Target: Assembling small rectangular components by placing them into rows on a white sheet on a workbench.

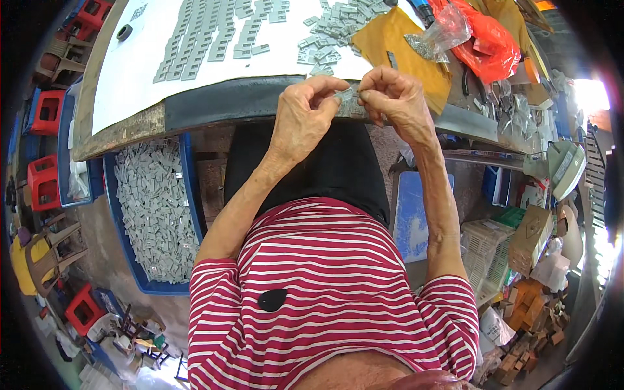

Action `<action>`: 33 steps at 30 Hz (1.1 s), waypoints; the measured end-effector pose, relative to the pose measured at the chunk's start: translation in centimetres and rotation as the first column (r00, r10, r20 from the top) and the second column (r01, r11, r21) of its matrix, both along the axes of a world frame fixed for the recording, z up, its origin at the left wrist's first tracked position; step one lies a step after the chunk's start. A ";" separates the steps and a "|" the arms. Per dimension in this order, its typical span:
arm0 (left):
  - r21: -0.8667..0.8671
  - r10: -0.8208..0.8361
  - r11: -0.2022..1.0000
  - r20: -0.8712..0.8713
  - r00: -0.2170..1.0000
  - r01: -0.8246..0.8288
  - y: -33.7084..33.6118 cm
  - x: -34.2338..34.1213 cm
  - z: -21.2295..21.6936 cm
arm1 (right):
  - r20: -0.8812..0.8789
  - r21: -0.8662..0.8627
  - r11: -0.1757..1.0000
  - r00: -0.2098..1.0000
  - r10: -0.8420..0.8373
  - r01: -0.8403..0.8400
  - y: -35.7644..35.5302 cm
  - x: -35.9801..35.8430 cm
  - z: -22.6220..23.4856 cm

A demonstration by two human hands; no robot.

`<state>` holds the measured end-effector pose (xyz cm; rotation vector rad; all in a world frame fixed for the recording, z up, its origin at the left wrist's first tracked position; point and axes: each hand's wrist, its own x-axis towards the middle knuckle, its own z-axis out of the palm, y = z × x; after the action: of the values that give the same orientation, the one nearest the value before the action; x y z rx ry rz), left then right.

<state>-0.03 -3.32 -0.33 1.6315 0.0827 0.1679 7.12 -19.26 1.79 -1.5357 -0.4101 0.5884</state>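
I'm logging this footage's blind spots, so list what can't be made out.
All in the head view:
- Small grey plastic piece at the left hand: partly covered by its fingertips; details too small.
- Anything the right hand pinches: hidden by its fingertips.
- Blue rectangular plastic bin, far end: hidden by the wooden table.
- Rows of flat grey plastic pieces: cut off by the top edge.

Surface (130, 133), brown, wooden: white flat sheet (130, 88) on its left and middle. On sheet: rows of grey flat rectangular pieces (194, 49) at left; loose heap (331, 32) of like pieces to their right. Right of heap: tan cloth (383, 39). Right again: red plastic bag (484, 49). Below surface, person's left: blue rectangular plastic bin (123, 250), more pieces inside. Person's right: blue flat rectangular panel (411, 221); farther right, whitish plastic crate (478, 250).
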 end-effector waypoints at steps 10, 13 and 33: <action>0.054 -0.093 0.994 0.003 0.996 0.093 0.1 -0.1 0.1 | 0.051 -0.079 0.997 0.999 0.011 -0.007 -0.5 -0.2 -0.6; 0.094 -0.143 0.986 0.016 0.990 0.141 0.3 -0.1 0.0 | 0.029 -0.099 0.994 0.999 0.045 -0.042 -0.6 -0.2 -0.5; -0.099 -0.381 0.920 0.008 0.925 0.380 1.3 0.5 -0.5 | -0.057 -0.065 0.989 0.990 0.128 -0.132 -1.7 -0.6 -0.9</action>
<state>0.43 -2.07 -0.83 1.5184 -0.2158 -0.1436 6.48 -20.98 0.85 -1.5640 -0.4560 0.7496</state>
